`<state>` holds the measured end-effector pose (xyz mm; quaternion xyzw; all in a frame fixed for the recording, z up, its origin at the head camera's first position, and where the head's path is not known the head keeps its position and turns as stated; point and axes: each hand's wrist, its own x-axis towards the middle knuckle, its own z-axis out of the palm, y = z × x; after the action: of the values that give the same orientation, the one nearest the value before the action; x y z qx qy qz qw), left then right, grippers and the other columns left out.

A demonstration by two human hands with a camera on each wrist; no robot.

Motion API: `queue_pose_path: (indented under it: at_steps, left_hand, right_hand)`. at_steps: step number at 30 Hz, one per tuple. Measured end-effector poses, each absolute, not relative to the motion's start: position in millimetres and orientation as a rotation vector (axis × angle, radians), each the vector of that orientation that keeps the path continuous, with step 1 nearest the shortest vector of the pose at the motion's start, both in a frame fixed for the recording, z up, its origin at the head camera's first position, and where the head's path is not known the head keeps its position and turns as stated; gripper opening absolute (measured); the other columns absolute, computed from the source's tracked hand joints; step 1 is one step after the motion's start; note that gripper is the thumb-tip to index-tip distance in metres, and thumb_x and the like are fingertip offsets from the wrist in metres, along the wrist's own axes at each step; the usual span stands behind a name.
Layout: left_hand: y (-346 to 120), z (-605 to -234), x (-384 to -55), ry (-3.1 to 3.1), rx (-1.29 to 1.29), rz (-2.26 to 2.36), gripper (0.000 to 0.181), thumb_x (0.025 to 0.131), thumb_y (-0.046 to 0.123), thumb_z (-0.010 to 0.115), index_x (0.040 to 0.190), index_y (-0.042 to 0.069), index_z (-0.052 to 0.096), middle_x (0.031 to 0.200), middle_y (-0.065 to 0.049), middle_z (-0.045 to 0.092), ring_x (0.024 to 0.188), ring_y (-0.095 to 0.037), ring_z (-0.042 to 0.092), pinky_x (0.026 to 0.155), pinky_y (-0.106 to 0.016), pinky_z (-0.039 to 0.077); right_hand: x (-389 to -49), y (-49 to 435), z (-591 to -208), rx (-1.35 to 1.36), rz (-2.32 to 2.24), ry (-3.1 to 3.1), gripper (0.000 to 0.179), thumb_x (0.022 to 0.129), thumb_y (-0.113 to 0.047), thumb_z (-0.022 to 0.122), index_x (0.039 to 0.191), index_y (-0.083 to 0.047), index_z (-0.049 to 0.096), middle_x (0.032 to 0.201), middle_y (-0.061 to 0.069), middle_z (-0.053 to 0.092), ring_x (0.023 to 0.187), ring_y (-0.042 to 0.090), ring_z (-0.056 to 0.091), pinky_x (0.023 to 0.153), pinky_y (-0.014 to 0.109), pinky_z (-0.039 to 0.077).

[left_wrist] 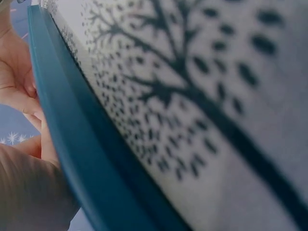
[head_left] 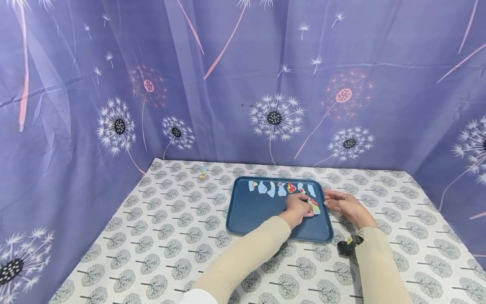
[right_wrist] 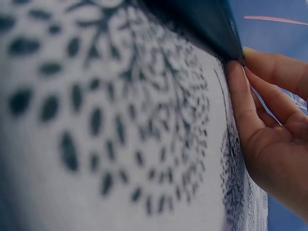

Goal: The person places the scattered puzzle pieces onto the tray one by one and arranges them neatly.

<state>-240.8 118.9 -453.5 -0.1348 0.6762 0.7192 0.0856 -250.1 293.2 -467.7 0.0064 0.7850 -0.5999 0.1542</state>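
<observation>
A dark blue tray (head_left: 258,217) lies on the patterned cloth. My left hand (head_left: 298,207) is over the tray's right part, thumb and fingers around a red, yellow and green puzzle piece (head_left: 314,206). In the left wrist view that hand (left_wrist: 24,178) shows behind the tray's side wall (left_wrist: 91,144), and the piece is hidden. At the tray's right rim is my right hand (head_left: 347,207); in the right wrist view its thumb and finger (right_wrist: 262,65) pinch the tray's edge (right_wrist: 211,29). Along the far rim lie several light blue pieces (head_left: 282,190) in a row, some with red or yellow.
A small blue and yellow piece (head_left: 203,172) lies on the cloth left of the tray. A black wrist camera (head_left: 347,247) sits by the right sleeve (head_left: 379,266). The cloth-covered table (head_left: 159,253) meets a purple dandelion-print curtain (head_left: 228,105) at the back and sides.
</observation>
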Motion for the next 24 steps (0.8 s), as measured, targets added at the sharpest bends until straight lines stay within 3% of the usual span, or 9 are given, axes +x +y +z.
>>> queue_pose_path:
  at_steps: [8, 16, 24]
  left_hand:
    - [118.8, -457.5, -242.2, 2.047, -0.389, 2.134, 0.031, 0.072, -0.025, 0.061, 0.096, -0.006, 0.068, 0.079, -0.017, 0.063, 0.068, -0.039, 0.069, 0.054, -0.034, 0.062]
    - [110.7, -457.4, -245.7, 2.066, -0.355, 2.096, 0.028, 0.074, -0.023, 0.063, 0.097, -0.007, 0.067, 0.089, -0.017, 0.063, 0.069, -0.036, 0.070, 0.055, -0.032, 0.062]
    - [86.0, -444.1, -252.5, 2.001, -0.195, 2.064, 0.024, 0.081, -0.015, 0.064, 0.104, -0.010, 0.065, 0.091, -0.016, 0.067, 0.085, -0.037, 0.069, 0.066, -0.034, 0.063]
  right_hand:
    - [-250.1, 293.0, -469.1, 0.020, -1.724, 2.247, 0.065, 0.092, -0.005, 0.058, 0.149, 0.002, 0.028, 0.141, 0.028, 0.039, 0.101, 0.003, 0.055, 0.099, 0.026, 0.049]
    - [-249.1, 292.6, -469.0, 0.026, -1.736, 2.243, 0.066, 0.091, -0.006, 0.060, 0.149, 0.002, 0.028, 0.141, 0.028, 0.039, 0.099, 0.001, 0.056, 0.098, 0.024, 0.050]
    - [-249.2, 291.4, -467.7, 0.032, -1.751, 2.234, 0.067, 0.091, -0.006, 0.060, 0.149, 0.003, 0.028, 0.142, 0.029, 0.038, 0.099, 0.000, 0.057, 0.097, 0.022, 0.050]
